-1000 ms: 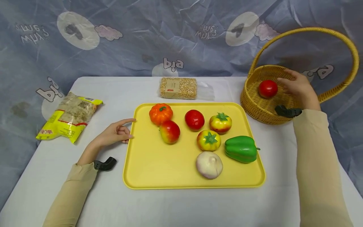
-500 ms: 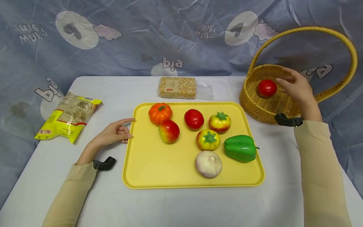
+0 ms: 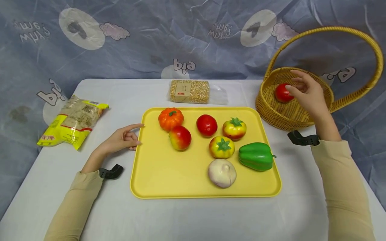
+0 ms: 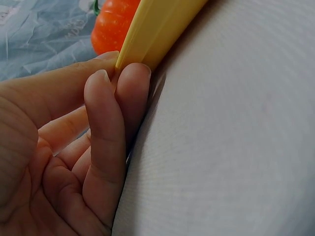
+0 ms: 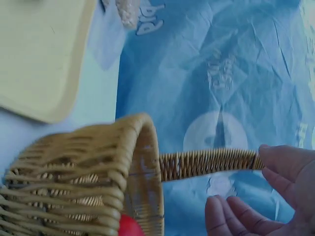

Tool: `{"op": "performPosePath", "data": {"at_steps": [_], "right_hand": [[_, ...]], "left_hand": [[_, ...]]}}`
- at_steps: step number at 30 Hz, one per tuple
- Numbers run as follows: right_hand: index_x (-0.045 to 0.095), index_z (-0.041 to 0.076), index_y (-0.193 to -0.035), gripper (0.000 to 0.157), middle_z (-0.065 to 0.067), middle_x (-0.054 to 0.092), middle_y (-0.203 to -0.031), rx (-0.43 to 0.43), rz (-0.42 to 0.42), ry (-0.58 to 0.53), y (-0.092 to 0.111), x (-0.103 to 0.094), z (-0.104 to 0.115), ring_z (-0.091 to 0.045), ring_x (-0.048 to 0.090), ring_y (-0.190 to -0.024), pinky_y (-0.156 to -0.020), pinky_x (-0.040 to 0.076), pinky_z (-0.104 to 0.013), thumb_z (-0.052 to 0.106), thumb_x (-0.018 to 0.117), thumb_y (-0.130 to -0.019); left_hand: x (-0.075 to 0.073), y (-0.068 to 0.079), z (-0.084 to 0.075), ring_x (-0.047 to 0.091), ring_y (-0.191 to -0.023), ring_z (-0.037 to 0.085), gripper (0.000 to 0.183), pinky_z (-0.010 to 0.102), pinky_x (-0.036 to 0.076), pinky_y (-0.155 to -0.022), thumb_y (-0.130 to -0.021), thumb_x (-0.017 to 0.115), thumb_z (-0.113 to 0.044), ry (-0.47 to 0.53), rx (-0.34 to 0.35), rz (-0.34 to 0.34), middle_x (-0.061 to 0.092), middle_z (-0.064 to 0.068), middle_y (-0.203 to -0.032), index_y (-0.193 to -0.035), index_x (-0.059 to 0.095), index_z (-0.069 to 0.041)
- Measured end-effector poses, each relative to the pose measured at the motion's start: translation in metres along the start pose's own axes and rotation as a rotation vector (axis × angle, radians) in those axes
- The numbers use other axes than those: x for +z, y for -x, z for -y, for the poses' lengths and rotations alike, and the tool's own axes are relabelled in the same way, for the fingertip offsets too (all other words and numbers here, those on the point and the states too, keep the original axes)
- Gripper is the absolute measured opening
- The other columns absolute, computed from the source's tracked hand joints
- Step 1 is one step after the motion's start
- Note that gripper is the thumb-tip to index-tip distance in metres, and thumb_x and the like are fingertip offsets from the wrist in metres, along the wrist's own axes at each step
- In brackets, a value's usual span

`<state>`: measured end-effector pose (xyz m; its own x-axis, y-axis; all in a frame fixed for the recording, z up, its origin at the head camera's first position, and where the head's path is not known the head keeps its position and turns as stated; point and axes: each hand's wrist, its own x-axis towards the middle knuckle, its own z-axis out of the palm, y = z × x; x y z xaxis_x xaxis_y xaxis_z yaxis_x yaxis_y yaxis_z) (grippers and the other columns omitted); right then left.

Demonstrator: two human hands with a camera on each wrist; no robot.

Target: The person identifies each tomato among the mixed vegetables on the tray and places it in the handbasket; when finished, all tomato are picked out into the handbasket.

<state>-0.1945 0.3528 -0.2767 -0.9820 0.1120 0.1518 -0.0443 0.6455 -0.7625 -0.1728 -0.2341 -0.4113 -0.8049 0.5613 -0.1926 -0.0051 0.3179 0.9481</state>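
My left hand (image 3: 122,140) pinches the left rim of the yellow tray (image 3: 163,182), with fingertips on both sides of the edge in the left wrist view. My right hand (image 3: 310,92) hovers over the wicker basket (image 3: 275,117), fingers loosely bent and nothing between them. Inside the basket lies a red tomato (image 3: 282,93), partly covered by the thumb in the head view. On the tray are an orange pumpkin (image 3: 171,119), a red-yellow mango-like fruit (image 3: 180,138), another tomato (image 3: 206,125), two yellow-red fruits with green leaf caps (image 3: 221,147), a green pepper (image 3: 255,156) and a garlic bulb (image 3: 222,173).
The basket's tall handle (image 3: 356,30) arches up behind the right hand. A bag of corn kernels (image 3: 190,91) lies behind the tray. At the left is a yellow snack-style bag (image 3: 75,120). A printed grey-blue cloth (image 3: 144,36) hangs behind the white table (image 3: 193,221).
My right hand has shifted a little left and toward me over the basket, its thumb now overlapping the tomato. My left hand stays at the tray's rim.
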Motion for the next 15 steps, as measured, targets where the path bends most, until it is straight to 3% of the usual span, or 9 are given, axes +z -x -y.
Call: {"op": "performPosePath", "data": {"at_steps": [6,15], "right_hand": [[0.044,0.026,-0.14,0.051,0.027,0.045,-0.111,-0.155,0.036,0.035,0.013,0.011,0.006,0.014,0.049,-0.092,-0.069,0.041,0.001,0.017,0.058,-0.092],[0.049,0.015,-0.137,0.05,0.033,0.043,-0.112,-0.363,0.079,0.09,0.023,0.029,0.013,0.01,0.05,-0.097,-0.079,0.037,0.003,0.007,0.062,-0.089]], "left_hand": [[0.0,0.0,0.002,0.063,-0.063,0.007,0.07,0.023,0.053,-0.059,-0.087,0.063,-0.001,0.012,0.044,0.02,0.065,-0.005,-0.077,-0.145,0.024,0.004],[0.0,0.0,0.001,0.063,-0.063,0.007,0.07,0.023,0.053,-0.059,-0.087,0.064,-0.004,0.009,0.017,0.004,0.065,-0.005,-0.079,-0.146,0.025,0.0]]}}
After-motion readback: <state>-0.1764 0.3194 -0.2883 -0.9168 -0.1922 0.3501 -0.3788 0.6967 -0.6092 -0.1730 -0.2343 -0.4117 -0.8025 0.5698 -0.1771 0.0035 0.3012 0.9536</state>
